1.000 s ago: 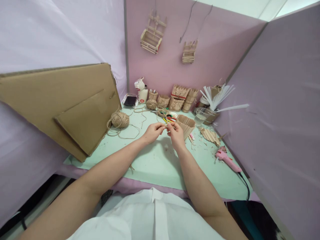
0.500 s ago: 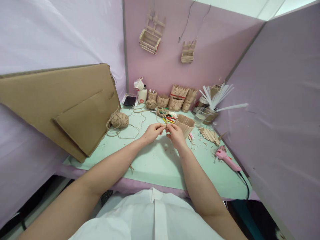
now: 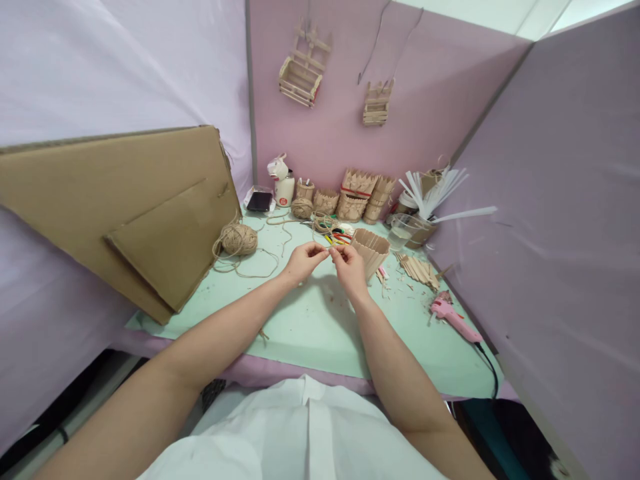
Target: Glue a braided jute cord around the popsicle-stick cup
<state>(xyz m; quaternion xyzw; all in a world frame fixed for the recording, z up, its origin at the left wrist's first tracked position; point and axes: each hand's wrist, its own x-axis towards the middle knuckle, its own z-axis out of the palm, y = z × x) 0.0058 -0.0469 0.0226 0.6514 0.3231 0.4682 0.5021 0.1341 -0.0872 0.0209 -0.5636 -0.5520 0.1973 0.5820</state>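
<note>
Over the middle of the table, my left hand (image 3: 304, 262) and my right hand (image 3: 351, 270) meet fingertip to fingertip, both closed in a pinch. Between them is a thin strand of jute twine, mostly hidden by the fingers. Just beyond lies a loose coil of twine (image 3: 325, 224), beside pliers with red and yellow handles (image 3: 341, 238). Right of my right hand stands a cup-shaped holder of wooden sticks (image 3: 371, 252). A larger ball of twine (image 3: 239, 239) rests to the left, its loose end curling on the table.
A pink glue gun (image 3: 456, 319) and a pile of wooden sticks (image 3: 419, 269) lie at the right. White glue sticks (image 3: 433, 193) stand behind a clear plastic cup (image 3: 401, 231). Stick-built pots (image 3: 351, 207) line the back wall. A cardboard panel (image 3: 160, 233) leans at the left.
My right hand has turned slightly and its fingers have drawn closer together at the tips. My left hand has barely moved. The other things are where they were.
</note>
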